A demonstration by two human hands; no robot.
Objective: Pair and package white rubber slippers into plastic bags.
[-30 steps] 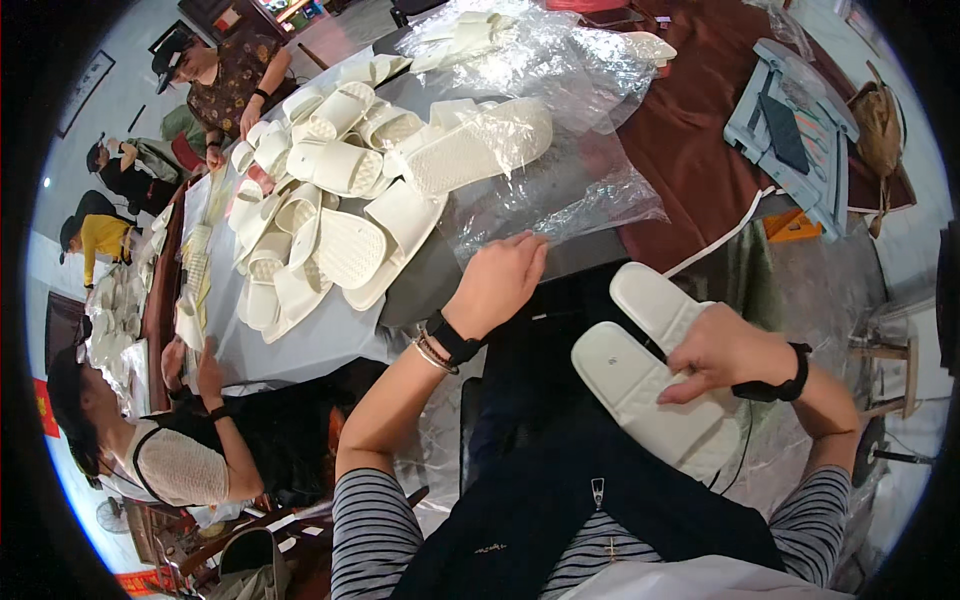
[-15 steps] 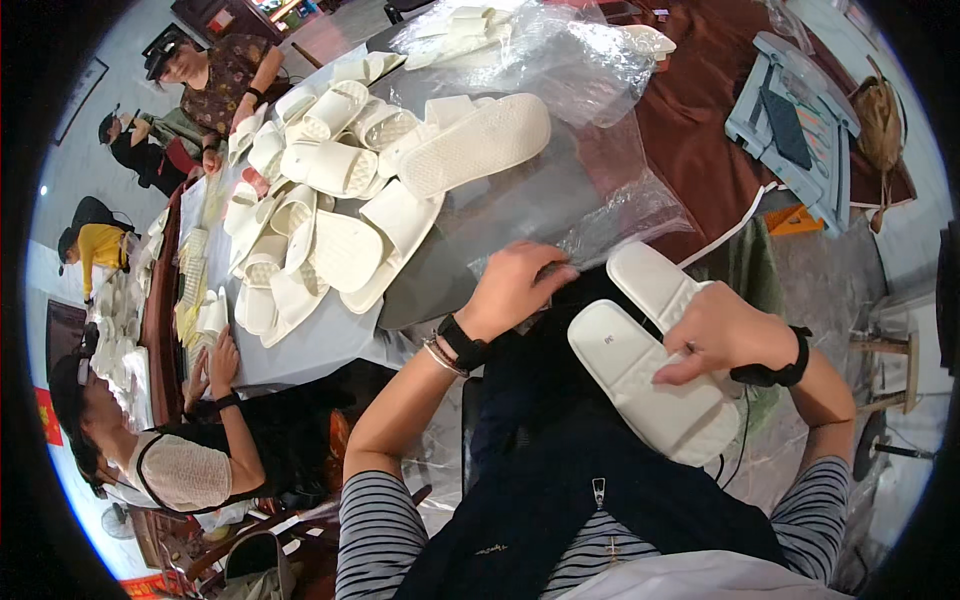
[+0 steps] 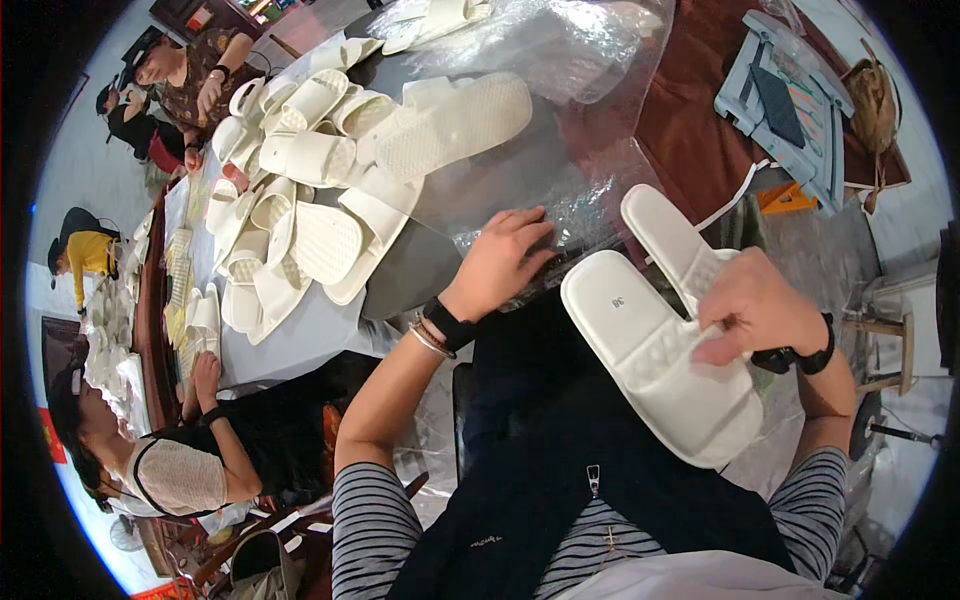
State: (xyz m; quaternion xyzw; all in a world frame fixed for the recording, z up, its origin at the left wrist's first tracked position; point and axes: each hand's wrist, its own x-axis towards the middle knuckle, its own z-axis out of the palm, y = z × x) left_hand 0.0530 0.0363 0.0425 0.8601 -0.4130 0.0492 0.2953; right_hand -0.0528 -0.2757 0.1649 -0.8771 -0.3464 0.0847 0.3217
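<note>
My right hand (image 3: 752, 308) grips a pair of white slide slippers, fingers and thumb closed over their straps. The nearer slipper (image 3: 612, 310) shows its insole, with a small dark mark on it. Beside it the other slipper (image 3: 662, 228) is partly hidden behind the hand. My left hand (image 3: 503, 262) is at the table's near edge, palm down on or just over a clear plastic bag (image 3: 590, 195). Its fingers and thumb are apart, and I see nothing held in them. Farther left on the table lies a heap of white slippers (image 3: 320, 160).
A blue-grey folding stool (image 3: 740, 110) lies on the brown cloth (image 3: 690, 130) at the right. Above the heap spreads more crumpled clear plastic (image 3: 590, 50). One co-worker (image 3: 180, 465) sits at the left with hands on slippers; another (image 3: 195, 85) is at the far left.
The pair of slippers in my right hand has tilted, its toe ends separating more. My left hand has shifted slightly left and down over the plastic. The view has turned a little to the right.
</note>
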